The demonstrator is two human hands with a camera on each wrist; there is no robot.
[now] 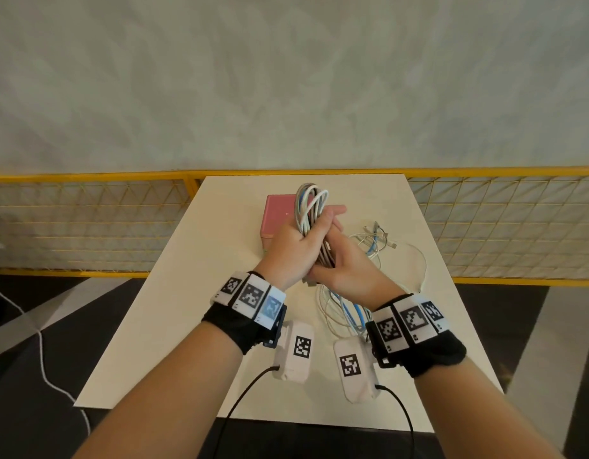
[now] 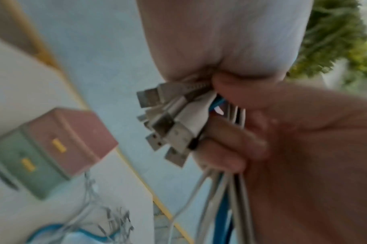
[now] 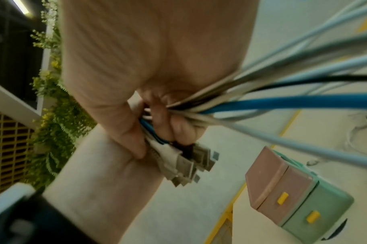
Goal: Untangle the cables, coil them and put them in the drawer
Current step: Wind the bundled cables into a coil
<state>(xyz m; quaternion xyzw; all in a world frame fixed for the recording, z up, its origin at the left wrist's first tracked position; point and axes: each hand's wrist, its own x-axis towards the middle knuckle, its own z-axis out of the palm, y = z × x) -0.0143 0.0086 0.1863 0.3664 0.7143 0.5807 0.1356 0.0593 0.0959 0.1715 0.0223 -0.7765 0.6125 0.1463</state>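
Observation:
Above the table, both hands hold one bundle of white, grey and blue cables (image 1: 311,202), its loops standing up past the fingers. My left hand (image 1: 293,241) grips the bundle's middle. My right hand (image 1: 347,265) grips it just below and to the right. A cluster of USB plugs (image 2: 163,128) sticks out beside the curled fingers (image 2: 230,140), also seen as plugs (image 3: 191,163) in the right wrist view. More cable (image 1: 344,309) hangs from the hands to the table. The small drawer box (image 1: 278,210), pink over green with yellow handles (image 3: 283,200), stands shut behind the hands.
Thin loose cable ends (image 1: 382,238) lie tangled on the white table (image 1: 187,309) to the right of the hands. A yellow mesh railing (image 1: 87,223) runs behind the table. A white cord (image 1: 38,336) trails on the floor at left.

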